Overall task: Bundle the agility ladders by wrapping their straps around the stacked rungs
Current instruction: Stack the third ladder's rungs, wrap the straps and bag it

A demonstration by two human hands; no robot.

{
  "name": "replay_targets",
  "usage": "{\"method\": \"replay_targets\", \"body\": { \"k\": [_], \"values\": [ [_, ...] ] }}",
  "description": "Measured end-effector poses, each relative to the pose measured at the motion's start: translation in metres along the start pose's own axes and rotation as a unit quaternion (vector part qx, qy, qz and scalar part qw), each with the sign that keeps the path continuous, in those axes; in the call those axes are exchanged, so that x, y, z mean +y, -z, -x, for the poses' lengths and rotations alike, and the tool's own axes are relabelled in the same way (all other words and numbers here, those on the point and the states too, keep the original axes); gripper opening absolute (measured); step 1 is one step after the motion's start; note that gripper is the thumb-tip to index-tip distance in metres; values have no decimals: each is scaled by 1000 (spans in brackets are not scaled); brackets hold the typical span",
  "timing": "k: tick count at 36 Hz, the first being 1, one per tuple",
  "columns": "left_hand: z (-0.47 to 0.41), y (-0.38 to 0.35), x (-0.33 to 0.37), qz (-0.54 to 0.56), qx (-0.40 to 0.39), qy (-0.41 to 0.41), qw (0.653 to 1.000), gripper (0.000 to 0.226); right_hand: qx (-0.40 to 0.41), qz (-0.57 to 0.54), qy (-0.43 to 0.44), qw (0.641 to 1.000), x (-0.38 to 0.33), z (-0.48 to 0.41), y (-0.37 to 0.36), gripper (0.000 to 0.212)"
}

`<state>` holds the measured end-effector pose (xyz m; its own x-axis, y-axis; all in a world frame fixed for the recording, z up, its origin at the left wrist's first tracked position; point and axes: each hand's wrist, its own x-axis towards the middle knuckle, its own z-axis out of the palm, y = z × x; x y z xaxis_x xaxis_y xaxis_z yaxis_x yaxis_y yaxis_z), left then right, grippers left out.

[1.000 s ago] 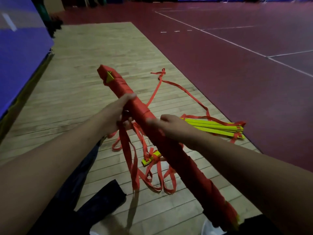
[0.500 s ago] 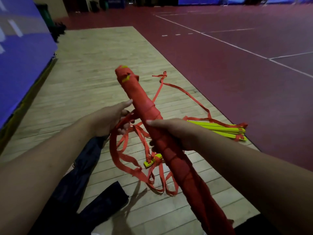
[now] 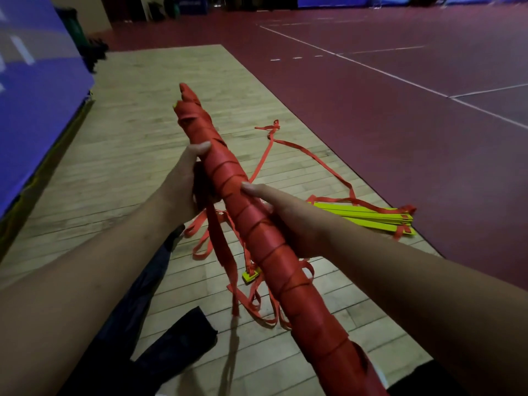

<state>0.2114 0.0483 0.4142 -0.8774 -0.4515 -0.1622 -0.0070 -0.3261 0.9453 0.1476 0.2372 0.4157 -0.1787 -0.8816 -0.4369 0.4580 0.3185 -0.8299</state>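
I hold a long bundle of stacked rungs (image 3: 257,232), wound all along in red strap, slanting from upper left to lower right above the floor. My right hand (image 3: 288,221) grips its middle from the right, thumb lying on top. My left hand (image 3: 185,181) is at the bundle's left side, thumb on top, fingers curled round the loose red strap (image 3: 220,252) that hangs from there in loops. A second ladder, a stack of yellow rungs (image 3: 368,218), lies on the floor to the right with its red straps trailing.
Wooden floorboards (image 3: 137,144) run under me, bordered on the right by a dark red court floor (image 3: 400,124) with white lines. A blue padded wall (image 3: 34,95) stands at the left. Dark cloth (image 3: 160,355) lies at the bottom left. A small yellow piece (image 3: 251,275) lies among the loops.
The bundle has turned and risen closer to me. My left hand has moved up against the bundle with the strap, and the hanging loops have drawn in and shortened.
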Motion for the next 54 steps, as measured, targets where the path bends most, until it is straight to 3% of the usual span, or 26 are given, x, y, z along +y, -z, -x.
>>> {"method": "replay_targets", "body": {
  "k": [3, 7, 9, 12, 14, 18, 22, 27, 30, 32, 36, 38, 43, 49, 51, 54],
  "values": [
    [1, 5, 4, -24, -24, 28, 999, 50, -9, -14, 16, 1000, 3, -3, -3, 48],
    [5, 17, 4, -177, -43, 131, 975, 69, 33, 15, 28, 999, 7, -15, 3, 56],
    [5, 22, -1, -226, -41, 159, 960, 71, 79, 52, 21, 995, 7, -17, 8, 56],
    [3, 19, -6, -208, -46, 158, 964, 67, 183, 142, 26, 973, 10, -21, 10, 46],
    [1, 8, -10, -183, -24, 146, 972, 64, 223, 220, 33, 949, 13, -22, 9, 37],
    [-3, -9, -25, -237, 85, 110, 962, 57, 218, 302, 54, 927, 9, -19, 5, 33],
    [-5, -8, -24, -152, 122, 92, 977, 42, 191, 242, 72, 949, 3, -13, 9, 36],
    [-7, -8, -13, -43, 85, 13, 995, 39, 110, 89, 31, 989, 3, -9, 15, 46],
    [-9, 0, -7, -46, 79, 6, 996, 44, 11, 47, -25, 999, 9, -5, 11, 48],
    [-8, 7, -6, -82, 71, 4, 994, 50, -11, 29, -24, 999, 11, -4, 9, 48],
    [3, 18, -5, -165, -53, 113, 978, 83, 51, 42, 28, 997, 10, -7, 13, 36],
    [7, 19, -8, -201, -96, 152, 963, 89, 98, 69, 46, 992, 8, -7, 13, 34],
    [2, 4, -16, -209, -45, 114, 970, 67, 201, 173, 65, 962, 5, -9, 12, 41],
    [-2, -7, -30, -202, 73, 111, 970, 57, 198, 334, 89, 917, 6, -5, 2, 38],
    [-3, -4, -28, -146, 58, 105, 982, 51, 187, 295, 109, 931, 5, -3, 2, 34],
    [-3, -4, -21, -76, 24, 56, 995, 38, 184, 141, 141, 963, 1, -2, 10, 24]
  ]
}}
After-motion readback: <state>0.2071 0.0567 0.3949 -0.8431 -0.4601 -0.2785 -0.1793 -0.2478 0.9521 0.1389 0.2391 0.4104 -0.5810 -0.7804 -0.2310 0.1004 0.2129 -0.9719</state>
